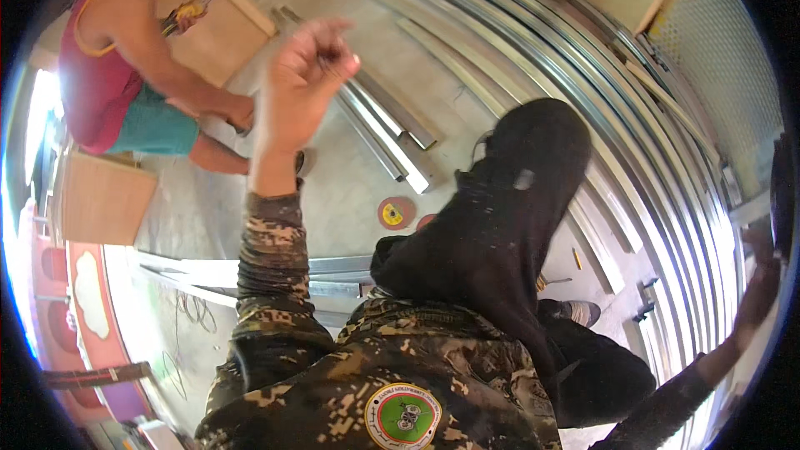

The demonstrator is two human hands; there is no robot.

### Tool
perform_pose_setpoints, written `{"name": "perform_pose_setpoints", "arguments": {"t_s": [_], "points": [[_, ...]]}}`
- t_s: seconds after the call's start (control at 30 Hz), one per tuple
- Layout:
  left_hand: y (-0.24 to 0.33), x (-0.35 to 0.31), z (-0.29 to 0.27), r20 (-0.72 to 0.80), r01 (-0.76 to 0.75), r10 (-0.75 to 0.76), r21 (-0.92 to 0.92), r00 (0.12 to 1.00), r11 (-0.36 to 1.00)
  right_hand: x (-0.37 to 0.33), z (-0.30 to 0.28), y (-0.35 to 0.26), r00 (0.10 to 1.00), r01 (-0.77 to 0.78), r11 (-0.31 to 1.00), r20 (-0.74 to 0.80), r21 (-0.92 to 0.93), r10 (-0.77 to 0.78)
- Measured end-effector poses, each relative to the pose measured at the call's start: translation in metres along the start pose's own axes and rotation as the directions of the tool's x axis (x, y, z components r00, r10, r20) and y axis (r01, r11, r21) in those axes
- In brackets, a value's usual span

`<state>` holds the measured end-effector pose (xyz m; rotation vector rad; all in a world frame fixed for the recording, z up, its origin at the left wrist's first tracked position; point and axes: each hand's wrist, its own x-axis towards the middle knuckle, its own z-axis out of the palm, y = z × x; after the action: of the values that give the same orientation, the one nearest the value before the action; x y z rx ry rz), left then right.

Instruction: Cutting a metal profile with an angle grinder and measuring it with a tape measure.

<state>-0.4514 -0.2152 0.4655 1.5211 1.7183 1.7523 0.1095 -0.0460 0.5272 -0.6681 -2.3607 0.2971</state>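
Note:
My left hand (307, 83) is raised in front of me, in a camouflage sleeve. Its fingers are loosely curled, thumb and forefinger apart, and nothing shows between them. Below it on the floor lie short metal channel bars (372, 135) and a reddish-brown cutting disc (396, 213) with a yellow centre. A second reddish disc is mostly hidden by my knee. Far out at the right rim, my right hand (760, 252) is closed at a dark object (782, 200); shadow and the picture's edge hide what it is.
Long metal profiles (642, 150) run along the right side. A co-worker in a maroon top (100, 75) crouches at the left, between a wooden panel (196, 21) and a wooden box (104, 198). More metal bars (342, 267) and a loose wire (196, 310) lie at the lower left.

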Motion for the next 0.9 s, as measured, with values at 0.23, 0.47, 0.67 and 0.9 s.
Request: {"name": "perform_pose_setpoints", "arguments": {"t_s": [0.23, 0.47, 0.67, 0.9], "points": [[-0.254, -0.179, -0.032, -0.154, 0.562, -0.567, 0.486, 0.809, 0.670, -0.139, 0.089, 0.149, 0.734, -0.562, 0.776, 0.259, -0.287, 0.628], [-0.285, -0.375, 0.032, 0.044, 0.823, -0.938, 0.467, 0.343, 0.323, -0.192, 0.131, 0.137, 0.199, -0.862, 0.421, 0.574, -0.284, 0.794], [-0.294, -0.436, 0.067, 0.397, 0.447, -0.765, 0.638, 0.507, 0.627, -0.202, 0.156, 0.131, 0.282, -0.739, 0.554, 0.570, -0.383, 0.772], [-0.275, -0.371, 0.071, 0.298, 0.576, -0.758, 0.507, 0.580, 0.641, -0.199, 0.180, 0.125, 0.297, -0.693, 0.627, 0.651, -0.357, 0.698]]}}
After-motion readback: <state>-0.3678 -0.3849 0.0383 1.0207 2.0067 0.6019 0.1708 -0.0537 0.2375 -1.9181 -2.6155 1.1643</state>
